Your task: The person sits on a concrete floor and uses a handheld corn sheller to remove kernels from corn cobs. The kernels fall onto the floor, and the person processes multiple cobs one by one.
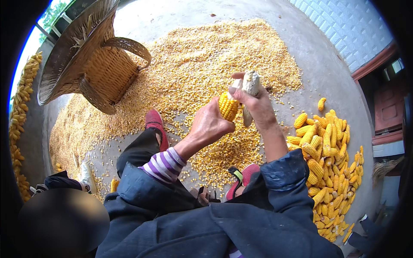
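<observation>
In front of my body, my left hand (208, 122) is wrapped round a partly shelled ear of corn (228, 107). Yellow kernels still cover its lower part, while its upper end looks pale and bare. My right hand (261, 105) grips a whitish bare corncob (251, 83), held against the ear. This cob's top sticks up above the fingers, and a pale tip shows below the hand. Where the two pieces meet is partly hidden by my right thumb and fingers. Beneath both hands lies a wide spread of loose corn kernels (215, 51) on the concrete floor.
A heap of unshelled ears (322, 159) lies on the right. At the upper left a handled wicker basket (107, 71) bears a wide woven tray (64, 60). More ears line the far left edge (19, 120). Another person's shoe (87, 177) shows at the lower left.
</observation>
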{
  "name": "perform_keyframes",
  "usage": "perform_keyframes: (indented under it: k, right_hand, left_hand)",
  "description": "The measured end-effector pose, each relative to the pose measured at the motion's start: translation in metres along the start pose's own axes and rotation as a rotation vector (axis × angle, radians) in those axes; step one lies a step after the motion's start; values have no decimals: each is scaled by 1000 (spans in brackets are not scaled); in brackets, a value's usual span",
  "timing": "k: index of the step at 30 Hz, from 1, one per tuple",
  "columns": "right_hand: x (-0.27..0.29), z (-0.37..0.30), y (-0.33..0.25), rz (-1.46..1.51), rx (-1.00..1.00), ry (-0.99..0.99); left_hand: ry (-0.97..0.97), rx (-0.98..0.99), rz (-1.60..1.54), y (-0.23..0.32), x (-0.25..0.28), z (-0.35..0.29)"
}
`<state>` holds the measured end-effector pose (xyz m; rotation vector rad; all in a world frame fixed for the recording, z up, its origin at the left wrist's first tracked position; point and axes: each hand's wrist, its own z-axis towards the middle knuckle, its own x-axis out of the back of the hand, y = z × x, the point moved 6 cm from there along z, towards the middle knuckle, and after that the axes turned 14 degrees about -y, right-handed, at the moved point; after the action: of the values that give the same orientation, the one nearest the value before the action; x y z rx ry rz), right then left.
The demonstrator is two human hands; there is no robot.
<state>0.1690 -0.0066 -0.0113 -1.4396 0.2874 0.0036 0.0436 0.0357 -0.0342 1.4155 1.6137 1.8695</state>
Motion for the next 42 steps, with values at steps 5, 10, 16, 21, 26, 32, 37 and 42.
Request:
perform_keyframes:
  k: [5,10,16,21,26,32,37,42]
  right_hand:
    - [-14,0,17,-237,-99,77]
    - [11,6,34,-371,171,284]
    - [-3,3,11,30,-40,-62]
    - [-26,-4,18,-89,-64,30]
    - [12,1,35,-252,166,269]
    - [7,1,-7,-239,346,305]
    - [-13,0,-19,-211,358,159]
    - [-27,-5,-19,176,29,-8]
  left_hand:
    - [47,129,307,-1,-12,-3]
    - [-192,35,-398,4,-18,-1]
    - [-97,51,-167,-3,0,1]
    - [73,44,303,1,-8,-6]
    - [-161,-10,-200,17,-15,-2]
    - [-360,60,-931,17,-14,-9]
    - [-318,72,-1243,-1,-19,-2]
    - [-90,-29,-671,-7,7,4]
